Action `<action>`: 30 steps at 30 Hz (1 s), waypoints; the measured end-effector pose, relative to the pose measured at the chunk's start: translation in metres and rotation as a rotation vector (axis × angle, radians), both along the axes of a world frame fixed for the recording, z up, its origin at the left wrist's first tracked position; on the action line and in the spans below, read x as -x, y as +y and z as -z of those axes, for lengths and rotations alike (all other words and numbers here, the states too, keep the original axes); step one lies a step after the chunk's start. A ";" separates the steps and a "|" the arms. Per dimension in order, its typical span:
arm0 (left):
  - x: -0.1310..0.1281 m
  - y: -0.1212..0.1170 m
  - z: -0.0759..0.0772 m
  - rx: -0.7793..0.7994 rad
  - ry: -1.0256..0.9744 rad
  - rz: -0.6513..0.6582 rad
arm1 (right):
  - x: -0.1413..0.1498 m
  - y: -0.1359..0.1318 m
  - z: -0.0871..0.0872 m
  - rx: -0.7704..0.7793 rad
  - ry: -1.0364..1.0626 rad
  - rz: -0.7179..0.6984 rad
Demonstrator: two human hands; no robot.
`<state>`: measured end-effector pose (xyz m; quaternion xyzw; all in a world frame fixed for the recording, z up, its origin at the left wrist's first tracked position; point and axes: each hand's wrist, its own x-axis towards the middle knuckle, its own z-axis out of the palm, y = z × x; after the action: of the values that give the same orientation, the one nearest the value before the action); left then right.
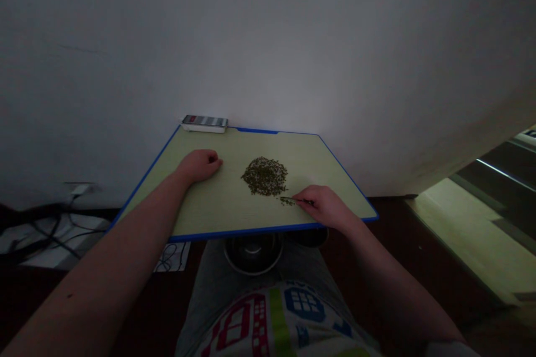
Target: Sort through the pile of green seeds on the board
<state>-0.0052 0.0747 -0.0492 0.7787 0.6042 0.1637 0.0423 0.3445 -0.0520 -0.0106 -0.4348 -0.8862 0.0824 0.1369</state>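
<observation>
- right hand (pixel 321 203) has its grip pinched on a thin tool (pixel 302 200), just beside the seed pile (pixel 265 176) mid-surface (pixel 221 213)
- left hand (pixel 202 164) rests loosely curled left of it, can't tell if that grip's fully closed

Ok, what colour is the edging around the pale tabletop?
Blue, all around the pale tabletop; clearest along the near edge, head view.
</observation>
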 end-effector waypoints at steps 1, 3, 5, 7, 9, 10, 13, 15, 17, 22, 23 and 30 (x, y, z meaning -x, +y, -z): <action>0.000 0.000 0.000 0.001 0.001 -0.001 | 0.000 -0.001 0.000 0.001 0.004 -0.001; 0.001 0.001 0.001 0.008 0.003 -0.003 | 0.000 -0.002 -0.001 0.003 0.013 -0.002; 0.000 0.001 0.001 0.011 0.003 -0.010 | -0.002 -0.003 0.000 0.003 0.019 0.012; 0.000 0.001 0.000 0.014 0.006 -0.016 | -0.005 -0.004 0.000 -0.003 0.020 0.044; 0.000 0.000 0.000 0.013 0.010 -0.023 | -0.011 -0.006 0.002 -0.006 0.029 0.075; -0.001 0.000 0.000 0.012 0.012 -0.026 | -0.014 -0.007 0.002 -0.006 0.036 0.087; -0.001 0.000 0.000 0.011 0.011 -0.027 | -0.022 -0.012 0.003 -0.005 0.050 0.105; -0.001 0.000 0.000 0.017 0.004 -0.022 | -0.024 -0.016 0.003 -0.008 0.045 0.108; 0.000 0.001 0.000 0.019 -0.009 -0.019 | -0.025 -0.019 0.003 -0.009 0.039 0.101; -0.001 0.000 -0.001 0.016 -0.005 -0.017 | -0.024 -0.020 0.005 -0.029 0.021 0.082; -0.001 0.000 -0.001 0.019 0.002 -0.022 | -0.024 -0.020 0.005 -0.032 0.021 0.077; -0.001 0.001 0.000 0.017 0.013 -0.018 | -0.020 -0.023 0.006 -0.028 0.017 0.053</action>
<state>-0.0046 0.0756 -0.0491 0.7738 0.6129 0.1537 0.0435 0.3647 -0.0755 -0.0170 -0.4555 -0.8742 0.0701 0.1527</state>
